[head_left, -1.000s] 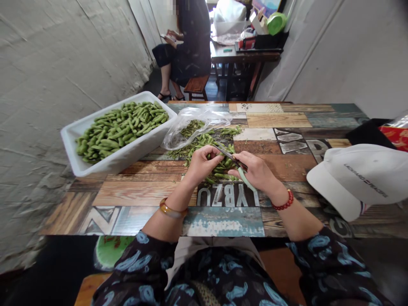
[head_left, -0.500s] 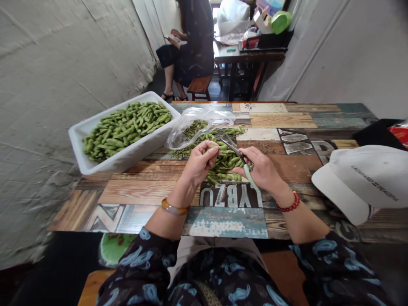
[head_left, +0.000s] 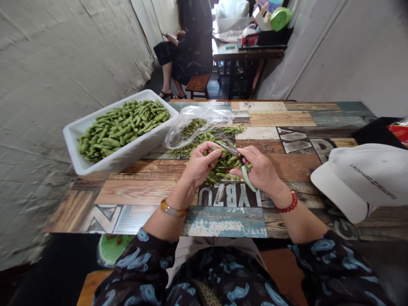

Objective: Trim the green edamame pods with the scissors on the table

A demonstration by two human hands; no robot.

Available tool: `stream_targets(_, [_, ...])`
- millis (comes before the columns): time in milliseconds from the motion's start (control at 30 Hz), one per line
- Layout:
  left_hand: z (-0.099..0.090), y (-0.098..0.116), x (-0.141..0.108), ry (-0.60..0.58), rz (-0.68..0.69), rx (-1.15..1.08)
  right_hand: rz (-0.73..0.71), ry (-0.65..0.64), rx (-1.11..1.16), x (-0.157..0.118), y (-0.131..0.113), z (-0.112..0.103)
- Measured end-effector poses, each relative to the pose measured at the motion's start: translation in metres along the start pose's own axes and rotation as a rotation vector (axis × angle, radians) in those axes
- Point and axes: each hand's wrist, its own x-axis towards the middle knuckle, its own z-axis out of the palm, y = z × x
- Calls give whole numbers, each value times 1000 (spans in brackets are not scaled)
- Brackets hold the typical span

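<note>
My left hand pinches a green pod, mostly hidden by its fingers, above a loose pile of pods on the patterned table. In my right hand are scissors with pale green handles, their blades reaching left to the fingertips of my left hand. Behind the hands lies a clear plastic bag with trimmings in and around it. A white tub full of green pods stands at the left.
A white cap lies at the right, near a black item. Past the table a person sits on a wooden stool. A second table holds boxes and bags. A green basin is below the table edge.
The scissor blades and the fingertips of my left hand have come closer together. The seated person's hands have shifted slightly. The view has moved a little.
</note>
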Motion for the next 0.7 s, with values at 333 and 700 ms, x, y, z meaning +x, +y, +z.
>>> stream_targets(333, [5, 0, -1, -40, -100, -139, -26, 17, 28, 1, -2, 0])
stream_targets(700, [5, -2, -2, -49, -30, -107, -36, 34, 32, -1, -4, 5])
